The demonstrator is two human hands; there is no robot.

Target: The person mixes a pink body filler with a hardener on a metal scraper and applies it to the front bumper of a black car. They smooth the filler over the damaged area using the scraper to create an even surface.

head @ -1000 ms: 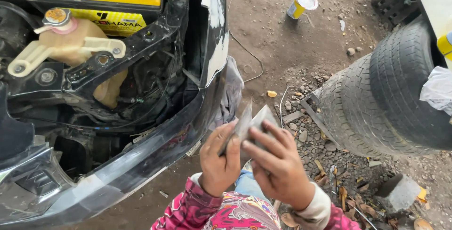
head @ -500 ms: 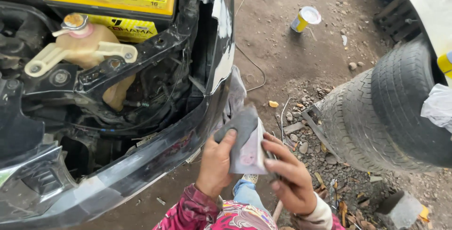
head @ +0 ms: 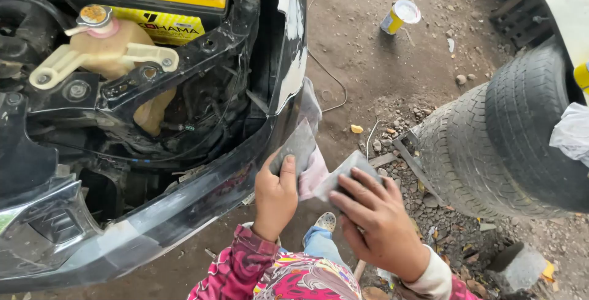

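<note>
While both hands, left (head: 276, 196) and right (head: 374, 220), pinch it, the grey sheet (head: 319, 165), probably sandpaper, looks light and floppy; grip its edges.

Both my hands up in front of me, each gripping.

My left hand (head: 275, 194) is raised with its back toward me, thumb stretched up and out to the right, fingers curled away on the far side in a clamped grip; the wrist runs straight down into a pink patterned sleeve at the near edge. My right hand (head: 375, 221) sits just to the right and a little nearer, palm turned down, fingers (head: 353, 191) spread and pointing up-left, pressing flat. Its wrist bends back toward my body, showing a pale cuff.
</note>
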